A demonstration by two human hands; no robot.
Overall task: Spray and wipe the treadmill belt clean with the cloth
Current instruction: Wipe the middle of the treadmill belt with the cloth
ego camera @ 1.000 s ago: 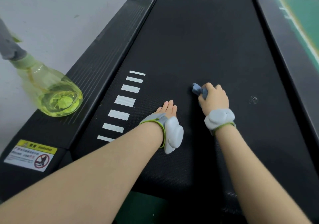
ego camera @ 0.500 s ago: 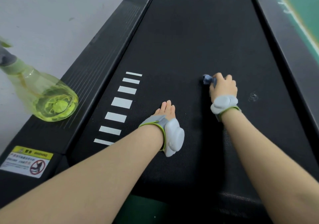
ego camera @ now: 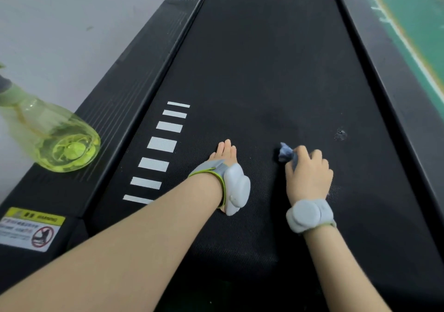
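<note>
Right hand (ego camera: 308, 174) is gripping the bunched cloth (ego camera: 286, 153), which is protruding at 11 o'clock; soft, light, probably best held balled. Left hand (ego camera: 224, 153) is pressing flat, fingers together, on the belt (ego camera: 264, 59).

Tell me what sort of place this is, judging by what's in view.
Probably a gym or fitness room: a long black treadmill belt fills the view, a warning sticker sits on its frame, and a green painted floor runs alongside.
</note>
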